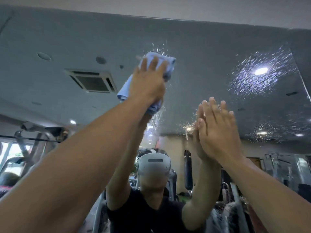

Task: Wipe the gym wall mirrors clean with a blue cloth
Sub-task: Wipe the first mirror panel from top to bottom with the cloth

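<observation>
- Left hand (148, 84) presses a blue cloth (124, 93) flat against the droplet-speckled wall mirror (210, 52), high up.
- Right hand (218, 130) rests open-palmed on the glass.
- Reflected: gym machines (33, 145), ceiling vent (91, 81).

We see a grey ceiling (50, 39) overhead w/ a square AC vent (91, 81) and a bright round downlight (260, 70). Lower down, a dim gym room: weight machine frames (30, 143) at left by a lit window (11, 153), a dark punching bag (188, 170) near a beige wall (175, 148).
</observation>
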`<state>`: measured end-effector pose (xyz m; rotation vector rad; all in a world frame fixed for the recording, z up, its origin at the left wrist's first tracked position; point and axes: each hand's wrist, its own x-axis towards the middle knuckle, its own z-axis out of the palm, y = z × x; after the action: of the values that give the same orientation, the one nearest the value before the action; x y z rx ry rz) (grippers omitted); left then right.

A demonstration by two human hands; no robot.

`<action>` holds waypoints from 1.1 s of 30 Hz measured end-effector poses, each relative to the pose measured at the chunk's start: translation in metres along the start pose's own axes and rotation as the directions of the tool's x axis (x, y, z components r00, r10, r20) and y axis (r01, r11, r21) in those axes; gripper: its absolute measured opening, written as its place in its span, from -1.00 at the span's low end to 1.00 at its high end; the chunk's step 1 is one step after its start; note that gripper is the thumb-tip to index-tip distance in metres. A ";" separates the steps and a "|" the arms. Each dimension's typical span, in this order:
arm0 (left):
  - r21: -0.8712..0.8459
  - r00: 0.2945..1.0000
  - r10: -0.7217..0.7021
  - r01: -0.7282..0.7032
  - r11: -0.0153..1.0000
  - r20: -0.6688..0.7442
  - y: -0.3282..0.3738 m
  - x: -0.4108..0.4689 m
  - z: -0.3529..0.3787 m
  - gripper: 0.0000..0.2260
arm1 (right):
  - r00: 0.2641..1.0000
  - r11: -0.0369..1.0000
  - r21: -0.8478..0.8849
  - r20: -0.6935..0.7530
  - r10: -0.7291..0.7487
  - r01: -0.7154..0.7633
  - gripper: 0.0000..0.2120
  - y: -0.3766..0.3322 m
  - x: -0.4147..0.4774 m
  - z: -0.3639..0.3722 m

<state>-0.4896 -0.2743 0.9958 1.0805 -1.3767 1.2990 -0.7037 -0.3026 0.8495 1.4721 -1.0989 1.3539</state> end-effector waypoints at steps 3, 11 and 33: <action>-0.007 0.992 0.127 -0.126 0.992 0.020 0.015 -0.010 0.012 -0.38 | 0.998 1.000 -0.031 0.066 0.003 -0.001 -0.35 0.015 -0.010 0.000; -0.077 0.779 0.628 -0.626 0.776 -0.009 0.006 -0.165 0.009 -0.42 | 0.998 1.000 0.002 0.052 0.029 -0.029 -0.32 0.017 -0.015 0.002; -0.099 0.698 0.715 -0.715 0.692 -0.047 0.015 -0.205 -0.001 -0.52 | 0.982 0.995 -0.078 0.172 0.079 -0.066 -0.29 0.012 -0.015 -0.002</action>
<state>-0.4665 -0.2718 0.7916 0.4364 -1.9474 1.7359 -0.7162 -0.3026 0.8347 1.5330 -1.3112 1.2387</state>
